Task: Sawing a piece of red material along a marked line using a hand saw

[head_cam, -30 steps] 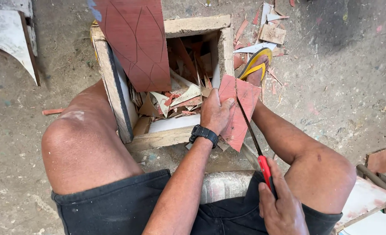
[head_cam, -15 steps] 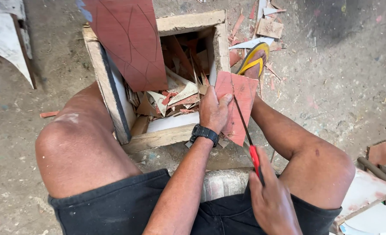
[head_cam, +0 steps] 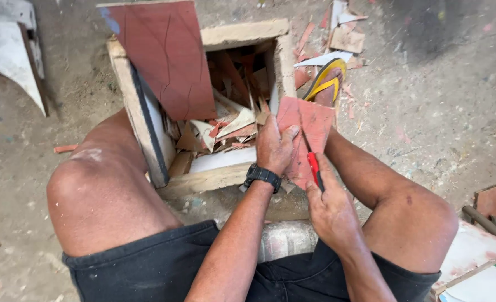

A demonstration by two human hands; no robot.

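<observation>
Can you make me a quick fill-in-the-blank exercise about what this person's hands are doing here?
1. The left hand holds a red ____ piece.
2. The right hand grips a tool with a ____ handle.
3. The wooden box holds broken ____.
4. The left wrist wears a black ____.

Missing words: tile; red; scraps; watch

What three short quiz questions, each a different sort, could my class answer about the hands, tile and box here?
1. True or false: the left hand holds the red tile piece.
2. The red-handled tool is in which hand: A left, B right?
3. Fill in: the wooden box holds broken ____.

Key: 1 true; 2 B; 3 tile scraps.
</observation>
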